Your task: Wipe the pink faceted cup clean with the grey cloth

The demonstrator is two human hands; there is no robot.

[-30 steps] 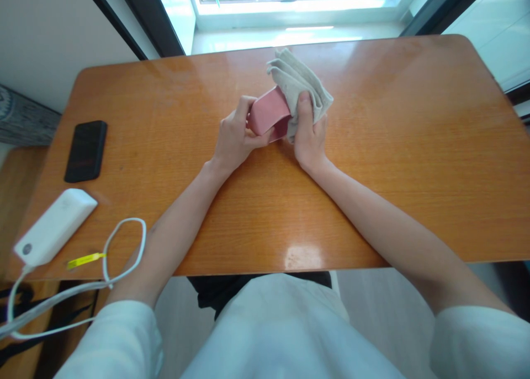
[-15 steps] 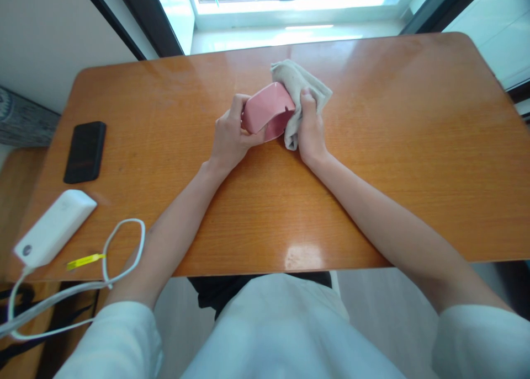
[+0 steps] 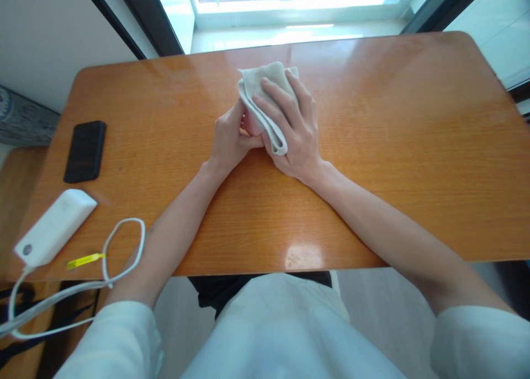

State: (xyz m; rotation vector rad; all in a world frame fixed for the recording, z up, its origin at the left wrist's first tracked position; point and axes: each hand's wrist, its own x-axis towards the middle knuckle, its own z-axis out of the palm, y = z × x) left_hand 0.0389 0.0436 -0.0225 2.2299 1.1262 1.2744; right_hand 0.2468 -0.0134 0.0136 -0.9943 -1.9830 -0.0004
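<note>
A pink hollow plastic container (image 3: 251,125) is gripped by its left end in my left hand (image 3: 228,138), thumb below and fingers curled behind it. Over most of it lies a folded light grey cloth (image 3: 265,86), so only a small pink patch shows. My right hand (image 3: 298,131) presses the cloth onto the container, its fingers spread along the top and its thumb tucked underneath. Both hands are close together above the far middle part of the wooden table (image 3: 393,147).
On the left side of the table lie a black phone-like slab (image 3: 85,151) and a white power strip or adapter (image 3: 57,227). Its white cable (image 3: 62,300) loops beside my left forearm, with a yellow tag (image 3: 85,261). Beyond the table is a window ledge (image 3: 265,35).
My right hand has moved left with the cloth, from the container's right side to over its top. The container is now mostly covered. My left hand has hardly moved.
</note>
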